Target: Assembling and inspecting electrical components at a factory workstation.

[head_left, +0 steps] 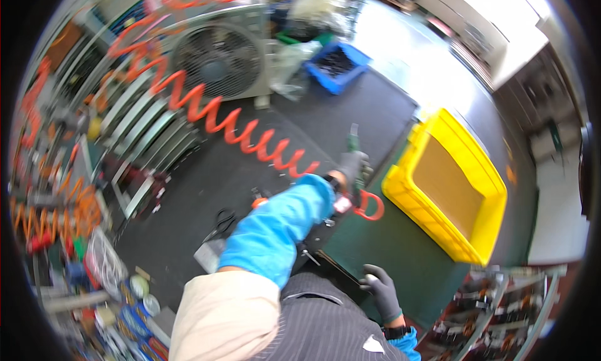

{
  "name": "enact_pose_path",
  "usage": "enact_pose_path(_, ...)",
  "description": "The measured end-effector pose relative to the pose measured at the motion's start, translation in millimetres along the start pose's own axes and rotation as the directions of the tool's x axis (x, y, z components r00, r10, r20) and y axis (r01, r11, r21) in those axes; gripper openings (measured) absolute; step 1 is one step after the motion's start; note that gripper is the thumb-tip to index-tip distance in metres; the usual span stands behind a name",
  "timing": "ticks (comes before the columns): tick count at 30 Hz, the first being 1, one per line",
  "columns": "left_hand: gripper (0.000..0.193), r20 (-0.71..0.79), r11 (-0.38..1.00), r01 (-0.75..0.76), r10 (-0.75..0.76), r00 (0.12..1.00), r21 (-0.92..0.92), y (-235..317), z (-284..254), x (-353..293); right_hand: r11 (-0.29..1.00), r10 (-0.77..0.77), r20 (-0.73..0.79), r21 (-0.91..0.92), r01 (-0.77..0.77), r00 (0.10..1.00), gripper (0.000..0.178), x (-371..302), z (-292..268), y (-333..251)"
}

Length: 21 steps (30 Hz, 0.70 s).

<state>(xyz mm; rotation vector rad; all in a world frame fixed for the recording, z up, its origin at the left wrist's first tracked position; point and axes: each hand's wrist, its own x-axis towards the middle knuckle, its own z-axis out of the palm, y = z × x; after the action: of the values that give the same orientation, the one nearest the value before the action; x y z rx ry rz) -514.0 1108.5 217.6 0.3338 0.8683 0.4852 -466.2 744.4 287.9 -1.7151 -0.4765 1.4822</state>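
My left hand (pixel 354 168), in a dark grey glove below a bright blue sleeve, is wrapped round a green powered screwdriver (pixel 354 142), whose thin tip points away from me. A red loop (pixel 370 207) hangs at the tool's near end. An orange coiled hose (pixel 235 132) stretches from the upper left to my left wrist, where its end is hidden. Lower down, my right hand (pixel 382 292), gloved too, hovers near the dark green surface (pixel 363 248) with its fingers apart and nothing in them. Motion blurs the picture.
A yellow crate (pixel 432 211) with a brown base stands at the right. Farther off are a blue bin (pixel 338 67) of small dark parts and a large fan unit (pixel 216 63). Black-handled scissors (pixel 224 221) lie left of my arm. Racks (pixel 501 311) fill the lower right.
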Motion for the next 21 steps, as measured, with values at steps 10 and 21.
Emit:
enact_pose_path(10,0.051,0.251,0.620,-0.541,0.496,0.832,0.569,-177.7,48.7,-190.4,0.783,-0.595,0.007,-0.224,0.581,0.804,0.054,-21.9,-13.2,-3.4)
enact_pose_path(21,0.058,0.006,0.441,-0.834,0.883,0.469,0.332,-245.5,-36.1,-377.7,0.005,-0.627,0.732,-0.340,0.941,0.268,0.038,-47.8,39.6,54.9)
